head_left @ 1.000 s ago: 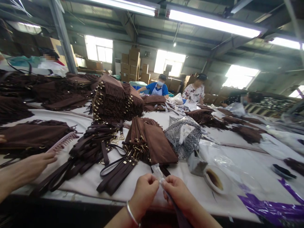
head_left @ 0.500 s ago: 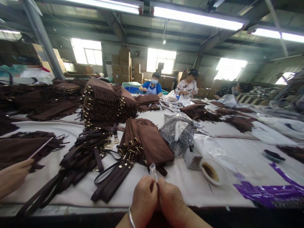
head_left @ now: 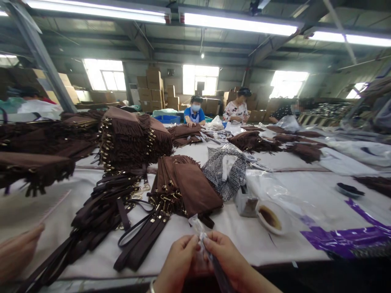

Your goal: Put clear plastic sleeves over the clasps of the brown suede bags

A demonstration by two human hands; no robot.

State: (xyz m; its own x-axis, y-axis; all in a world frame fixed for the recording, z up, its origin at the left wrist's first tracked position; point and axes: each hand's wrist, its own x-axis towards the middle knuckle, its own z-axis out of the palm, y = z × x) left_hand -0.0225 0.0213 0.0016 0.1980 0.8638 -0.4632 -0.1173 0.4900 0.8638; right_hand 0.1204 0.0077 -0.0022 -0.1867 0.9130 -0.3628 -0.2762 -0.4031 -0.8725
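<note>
Close to the table's front edge, my left hand (head_left: 180, 254) and my right hand (head_left: 227, 254) meet, both closed with thumbs near each other. Between their fingertips is a crumpled piece of clear plastic wrap (head_left: 197, 224). A dark brown strap (head_left: 219, 270) runs down from the plastic through my right hand; its lower end is out of view. Just beyond lie brown fringed bags (head_left: 195, 185) in a pile with gold zips and clasps. More dark straps (head_left: 142, 244) with gold hooks lie to the left of my hands.
A taller stack of fringed bags (head_left: 128, 142) stands behind. At the left edge, another person's hand (head_left: 23, 250) holds a thin pale stick beneath a lifted bag. To the right are a grey patterned bundle (head_left: 226, 171), a bowl of brown stuff (head_left: 270, 217) and purple plastic (head_left: 339, 242). Co-workers sit across.
My hands have parted slightly and turned, so the plastic and dark strap show more. At left, a fringed bag is now raised off the table. The view has shifted a little right.
</note>
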